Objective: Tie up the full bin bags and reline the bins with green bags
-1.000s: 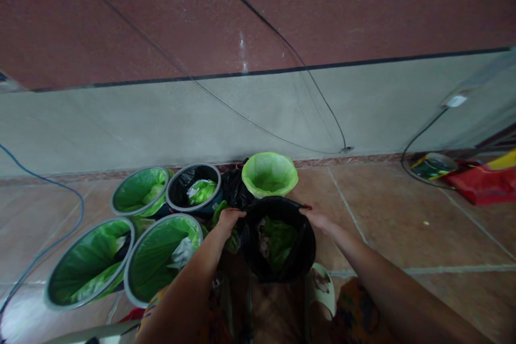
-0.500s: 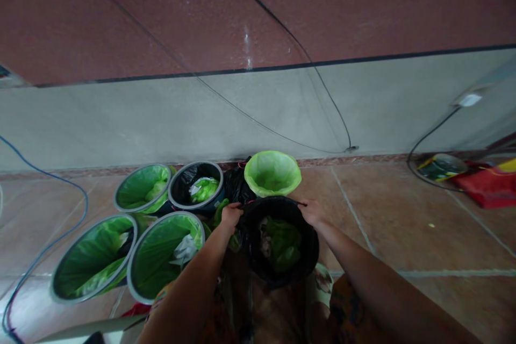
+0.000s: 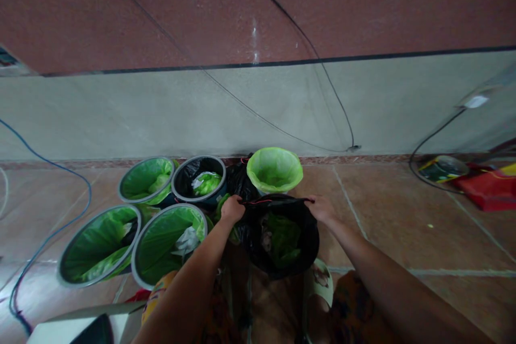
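Note:
Between my hands a black garbage bag (image 3: 308, 236) hangs with its mouth spread wide. Crumpled green plastic (image 3: 284, 242) and some greyish scraps lie inside it. My left hand (image 3: 233, 208) is closed on the left side of the bag's rim, and my right hand (image 3: 321, 208) pinches the right side. A thin red drawstring (image 3: 262, 201) shows along the far edge. Just beyond the bag, by the wall, stands a bin with a light green liner (image 3: 274, 169). Left of that bin, a dark bundled bag (image 3: 241, 180) rests on the floor.
Several lined bins stand to the left, among them a black-lined bin (image 3: 199, 180) and a green-lined bin (image 3: 161, 252). A blue cable (image 3: 86, 199) curves over the floor at far left. At right lie a red dustpan-like object (image 3: 487, 188) and a round can (image 3: 443, 168).
Both hands have pulled the far rim of the black bag up and slightly apart, so its edge is tauter and the red drawstring shows more. The view has shifted slightly.

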`<state>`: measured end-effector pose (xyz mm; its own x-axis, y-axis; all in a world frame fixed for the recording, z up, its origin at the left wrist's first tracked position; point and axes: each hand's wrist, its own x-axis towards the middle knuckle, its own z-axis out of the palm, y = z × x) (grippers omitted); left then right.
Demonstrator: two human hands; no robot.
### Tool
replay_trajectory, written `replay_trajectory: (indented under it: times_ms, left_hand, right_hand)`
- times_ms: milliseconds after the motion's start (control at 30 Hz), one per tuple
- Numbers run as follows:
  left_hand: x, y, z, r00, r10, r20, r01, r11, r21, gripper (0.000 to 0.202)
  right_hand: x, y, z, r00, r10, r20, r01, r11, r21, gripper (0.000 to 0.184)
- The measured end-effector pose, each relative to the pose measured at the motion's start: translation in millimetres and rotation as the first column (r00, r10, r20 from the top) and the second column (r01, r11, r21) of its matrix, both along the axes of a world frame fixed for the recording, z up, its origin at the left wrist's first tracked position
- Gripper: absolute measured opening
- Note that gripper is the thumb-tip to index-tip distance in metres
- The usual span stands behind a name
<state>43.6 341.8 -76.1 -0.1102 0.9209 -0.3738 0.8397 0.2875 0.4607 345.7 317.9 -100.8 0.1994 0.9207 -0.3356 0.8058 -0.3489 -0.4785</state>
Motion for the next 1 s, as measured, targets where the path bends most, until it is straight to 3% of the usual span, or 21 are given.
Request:
replay_trajectory:
  times_ms: [200,300,667,867,1000]
  left_hand:
    - [10,-13,11.7,0.968,-0.198,-0.153,0.191,0.98,-0.055,0.037]
    - [14,-14,11.0,0.945,-0.244,-0.216,0.239,0.97,-0.052,0.029]
    - [11,-11,8.3,0.955,-0.105,-0.276,0.111,0.994,0.007,0.032]
    - [11,-11,9.5,0.954,-0.133,-0.269,0.128,0.991,-0.037,0.032]
    - [14,-11,10.6,0.952,-0.158,-0.262,0.153,0.987,-0.042,0.032]
  right_hand:
    - [-4,-15,7.3,0.966,0.169,0.197,-0.159,0.985,-0.065,0.027]
    - [-4,-18,12.4,0.945,0.183,0.27,-0.151,0.979,-0.137,0.023]
    - [9,-11,12.8,0.97,0.138,0.2,-0.132,0.99,-0.047,0.029]
    - [4,-12,16.6,0.965,0.128,0.227,-0.108,0.989,-0.098,0.026]
    - [-11,-13,17.9,0.956,0.125,0.266,-0.115,0.992,-0.054,0.04]
